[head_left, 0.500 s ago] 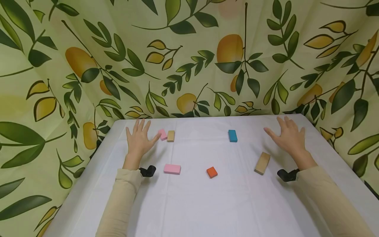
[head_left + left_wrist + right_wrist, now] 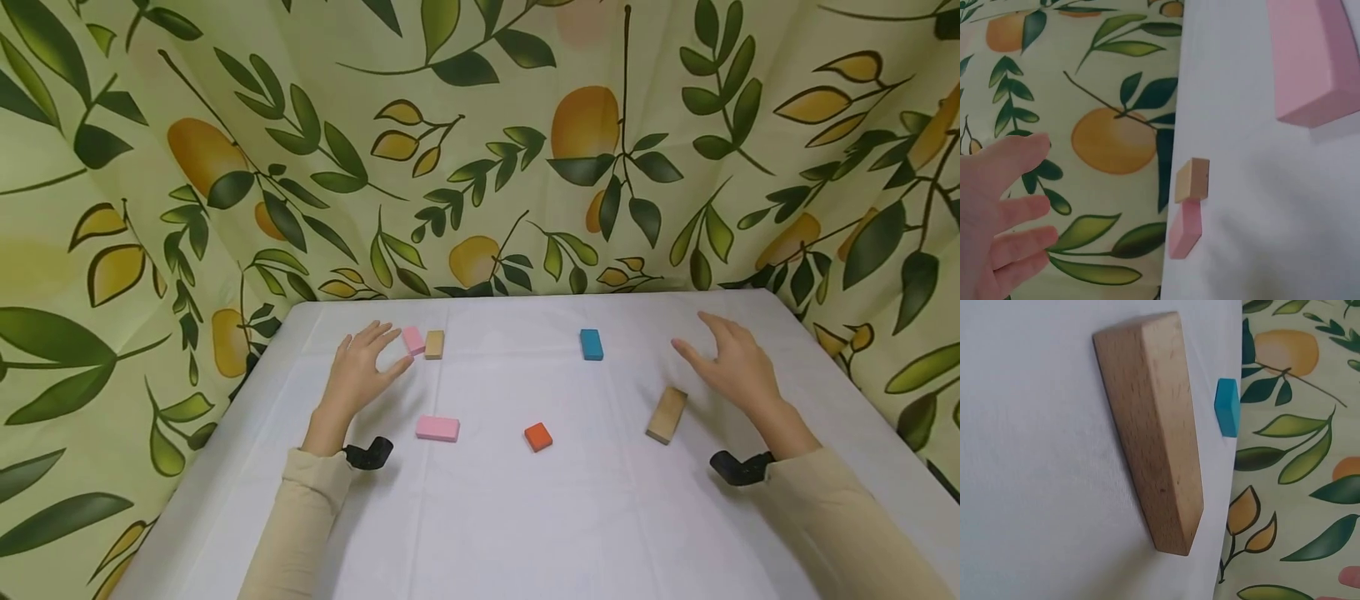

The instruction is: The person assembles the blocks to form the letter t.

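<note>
My left hand (image 2: 358, 372) hovers over the left of the table, fingers loosely extended and holding nothing. Nearest its fingertips are a small pink block (image 2: 413, 341) and a small natural wood block (image 2: 434, 344), side by side. A larger pink block (image 2: 437, 429) lies to the right of the left wrist. Over the right side hangs my right hand (image 2: 735, 367), thumb apart from the fingers and nothing in it. Just left of it is a long wooden block (image 2: 666, 414), whose grain shows close up in the right wrist view. The right hand is outside that view.
A blue block (image 2: 591, 344) lies toward the back, right of centre. An orange block (image 2: 537, 437) sits near the middle. The white-covered table (image 2: 480, 517) ends at a curtain (image 2: 480, 150) printed with leaves and fruit. A black wrist camera (image 2: 369, 453) juts from the left cuff.
Both hands have drawn back slightly toward the person. Their fingers, spread wide before, are now closer together and more relaxed. The blocks have stayed in place.
</note>
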A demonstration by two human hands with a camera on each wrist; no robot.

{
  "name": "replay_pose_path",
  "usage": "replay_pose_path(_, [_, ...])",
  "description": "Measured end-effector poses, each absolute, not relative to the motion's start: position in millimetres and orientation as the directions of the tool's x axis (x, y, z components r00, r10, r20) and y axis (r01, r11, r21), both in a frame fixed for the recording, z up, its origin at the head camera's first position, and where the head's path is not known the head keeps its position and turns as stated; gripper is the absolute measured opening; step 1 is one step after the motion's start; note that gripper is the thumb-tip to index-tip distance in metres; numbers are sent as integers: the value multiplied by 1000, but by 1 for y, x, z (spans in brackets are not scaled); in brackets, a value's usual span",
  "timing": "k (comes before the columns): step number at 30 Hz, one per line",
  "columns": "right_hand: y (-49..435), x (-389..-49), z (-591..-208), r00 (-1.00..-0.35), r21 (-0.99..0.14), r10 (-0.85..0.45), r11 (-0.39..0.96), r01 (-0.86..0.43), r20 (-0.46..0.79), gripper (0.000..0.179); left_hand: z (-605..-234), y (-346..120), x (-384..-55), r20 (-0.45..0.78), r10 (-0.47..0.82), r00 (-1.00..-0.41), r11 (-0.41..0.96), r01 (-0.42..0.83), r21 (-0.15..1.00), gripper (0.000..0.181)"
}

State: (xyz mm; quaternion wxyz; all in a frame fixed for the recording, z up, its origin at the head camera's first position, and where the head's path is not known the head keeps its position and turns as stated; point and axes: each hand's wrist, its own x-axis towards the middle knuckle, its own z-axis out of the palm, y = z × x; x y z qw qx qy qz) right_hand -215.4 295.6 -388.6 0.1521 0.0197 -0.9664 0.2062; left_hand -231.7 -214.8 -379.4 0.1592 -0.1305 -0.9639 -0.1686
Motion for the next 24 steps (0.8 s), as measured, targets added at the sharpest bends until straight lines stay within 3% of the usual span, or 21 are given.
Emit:
replay_pose_path(4, [294,-210,-390,-962,-416,20,904,-99,272,76,-382,-216,-225,331,241,-912,855,361,373,53])
replay_pose_path(11, [292,-200,-396,-960,-449,-6,883,-137,280,71,-388,-222,-219,190,272,-944,796,331,506,50])
replay_pose_path(24, [289,-187,-407,-978,-496,-69,853,-161,199,68,-405,-228,-211,119,392,-912,685,376,624,40])
